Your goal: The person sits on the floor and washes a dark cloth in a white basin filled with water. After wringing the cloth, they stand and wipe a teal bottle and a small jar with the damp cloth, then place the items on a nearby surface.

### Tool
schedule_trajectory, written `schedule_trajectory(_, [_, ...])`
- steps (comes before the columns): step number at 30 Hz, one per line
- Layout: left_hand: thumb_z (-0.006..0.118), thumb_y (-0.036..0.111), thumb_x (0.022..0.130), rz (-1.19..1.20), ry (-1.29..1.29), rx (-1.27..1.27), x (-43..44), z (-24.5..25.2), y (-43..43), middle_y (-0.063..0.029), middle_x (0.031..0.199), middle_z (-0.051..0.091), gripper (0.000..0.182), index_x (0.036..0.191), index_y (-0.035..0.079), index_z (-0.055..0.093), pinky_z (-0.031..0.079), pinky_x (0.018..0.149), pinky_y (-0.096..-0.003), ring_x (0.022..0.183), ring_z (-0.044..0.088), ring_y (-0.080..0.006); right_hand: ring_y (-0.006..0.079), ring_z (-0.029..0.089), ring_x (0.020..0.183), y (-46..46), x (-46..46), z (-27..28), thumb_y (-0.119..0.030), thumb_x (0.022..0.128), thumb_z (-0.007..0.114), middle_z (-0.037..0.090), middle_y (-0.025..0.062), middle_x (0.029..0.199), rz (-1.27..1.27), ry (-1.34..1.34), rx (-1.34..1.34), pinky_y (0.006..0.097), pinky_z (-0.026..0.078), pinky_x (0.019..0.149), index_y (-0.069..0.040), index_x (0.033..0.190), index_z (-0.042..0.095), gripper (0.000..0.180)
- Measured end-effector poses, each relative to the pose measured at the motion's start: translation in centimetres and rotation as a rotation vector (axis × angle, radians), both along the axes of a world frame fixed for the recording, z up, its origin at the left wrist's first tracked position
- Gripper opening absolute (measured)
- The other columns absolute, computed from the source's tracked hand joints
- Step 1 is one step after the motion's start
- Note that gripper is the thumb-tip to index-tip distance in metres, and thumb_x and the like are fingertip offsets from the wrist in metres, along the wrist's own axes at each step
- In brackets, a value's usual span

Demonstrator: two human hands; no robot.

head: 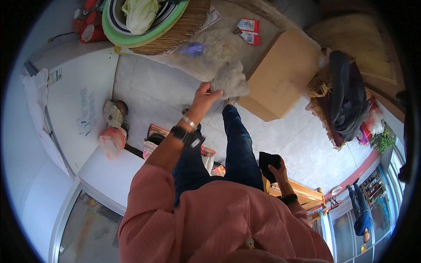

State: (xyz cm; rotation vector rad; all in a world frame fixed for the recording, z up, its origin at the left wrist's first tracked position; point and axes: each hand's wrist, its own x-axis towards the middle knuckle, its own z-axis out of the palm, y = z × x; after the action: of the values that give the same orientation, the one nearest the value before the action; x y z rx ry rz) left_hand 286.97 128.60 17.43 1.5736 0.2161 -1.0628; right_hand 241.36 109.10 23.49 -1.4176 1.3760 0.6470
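Observation:
My left hand [206,97] grips a crumpled grey cloth [232,80] by its near side. It is raised in front of me, at the near edge of a worn brownish tabletop [227,10]. A small translucent purple object [194,49], blurred, lies on that top just beyond the cloth. To the cloth's right is a brown cardboard box [283,72]. Lower down at my right side, my right hand [279,169] holds a dark, flat item [269,164]; whether it is a cloth or a case I cannot tell.
A green-rimmed basin [113,34] with a Chinese cabbage [141,16] sits on a slatted mat [194,24]. Red-and-white packets [250,31] lie near the box. A white appliance [82,98] stands left, bags [113,141] beside it. Dark clothing [345,95] is piled right; another person [361,217] stands far off.

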Motion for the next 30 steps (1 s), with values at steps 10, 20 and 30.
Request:
schedule_trajectory(10, [0.059,0.029,0.093,0.395,0.743,-0.301,-4.3,10.8,6.1,-0.0149,0.134,0.058,0.052,0.137,0.002,0.050,0.045,0.105,-0.0399,0.121,0.057,-0.0277,0.0202,0.060,0.110,1.0,4.2,5.0,-0.016,0.080,0.079,0.064,0.0104,0.119,-0.099,-0.272,-0.040,0.0355,0.048,0.097,-0.004,0.138,0.046,0.068])
schedule_trajectory(20, [0.058,0.038,0.095,-0.190,0.722,-0.190,-12.4,19.8,6.7,-0.0117,0.122,0.063,0.047,0.131,0.007,0.056,0.049,0.097,-0.0356,0.113,0.060,-0.0236,0.0210,0.051,0.124,7.3,7.5,17.5,-0.014,0.083,0.076,0.052,0.0116,0.139,-0.753,-0.727,0.211,0.0340,0.040,0.107,-0.002,0.150,0.031,0.082])
schedule_trajectory(30, [0.044,0.049,0.101,-0.448,0.997,0.096,-25.4,17.0,-0.2,-0.0072,0.129,0.061,0.053,0.136,0.011,0.052,0.052,0.096,-0.0411,0.114,0.061,-0.0244,0.0269,0.044,0.134,10.0,-2.7,16.1,-0.014,0.076,0.080,0.045,0.0171,0.146,-0.479,-0.927,0.111,0.0365,0.034,0.112,-0.012,0.156,0.020,0.100])
